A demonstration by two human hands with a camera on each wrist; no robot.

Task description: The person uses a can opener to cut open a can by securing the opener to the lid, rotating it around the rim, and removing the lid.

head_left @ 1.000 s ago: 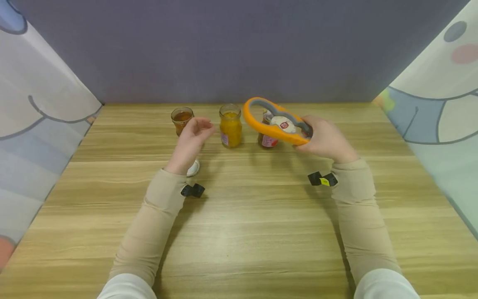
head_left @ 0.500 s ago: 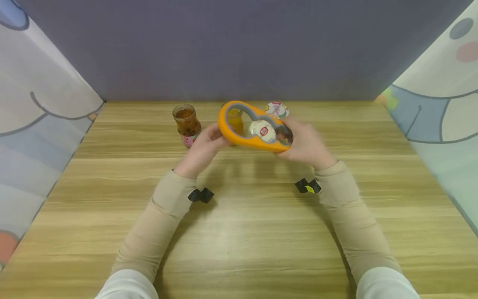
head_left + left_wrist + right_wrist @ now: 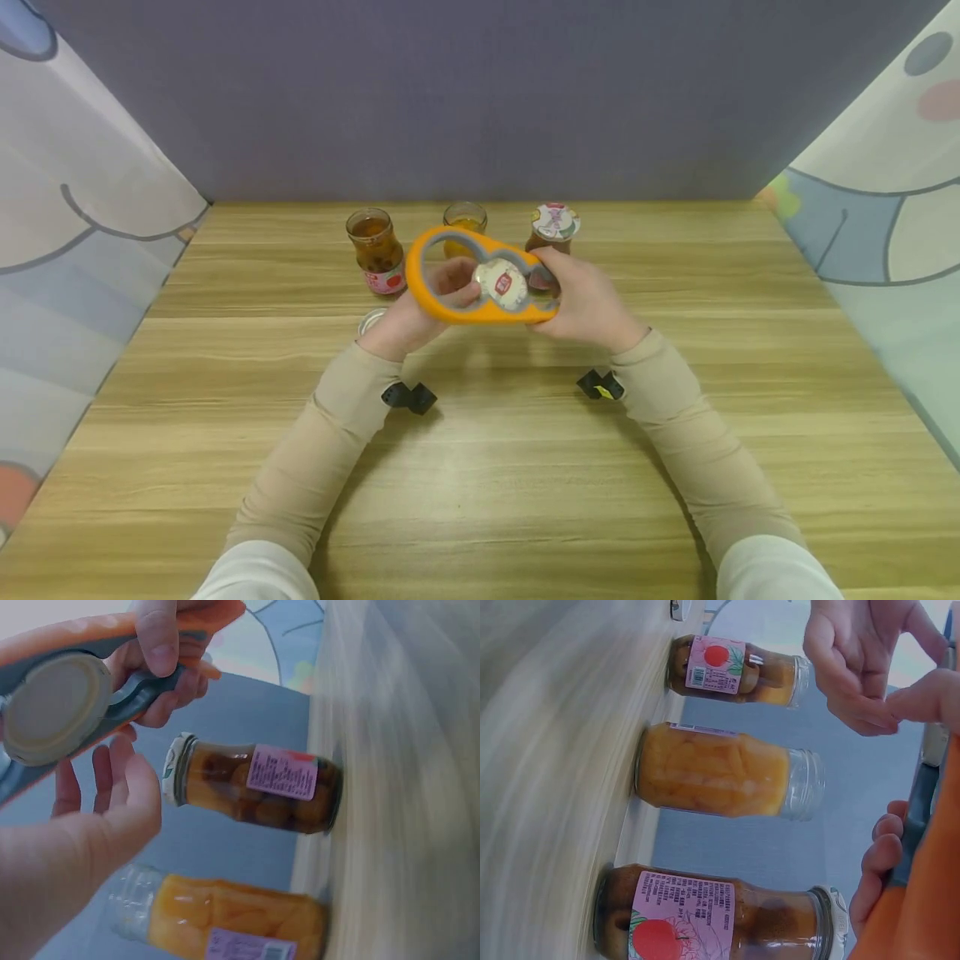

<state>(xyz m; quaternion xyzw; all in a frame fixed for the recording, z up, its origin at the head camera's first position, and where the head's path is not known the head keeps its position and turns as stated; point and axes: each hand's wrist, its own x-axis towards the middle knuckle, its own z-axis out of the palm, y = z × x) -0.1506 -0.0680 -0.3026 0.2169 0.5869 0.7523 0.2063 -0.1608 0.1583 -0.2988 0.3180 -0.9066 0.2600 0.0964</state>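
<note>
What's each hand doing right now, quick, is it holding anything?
Left hand: open, fingers close to the pale lid.
Right hand: closed, holding the orange tool.

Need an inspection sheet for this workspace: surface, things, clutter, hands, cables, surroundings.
Surface: wood-grain table.
Job's things: orange opener with a lid in its gap; left jar and yellow jar uncovered; right jar lidded.
Clutter: loose lid on table, partly hidden.
Left hand: open by the opener; contact unclear.
Right hand: grips the opener.
Cables: nothing seen.
Surroundings: gray wall behind; cartoon panels either side.
</note>
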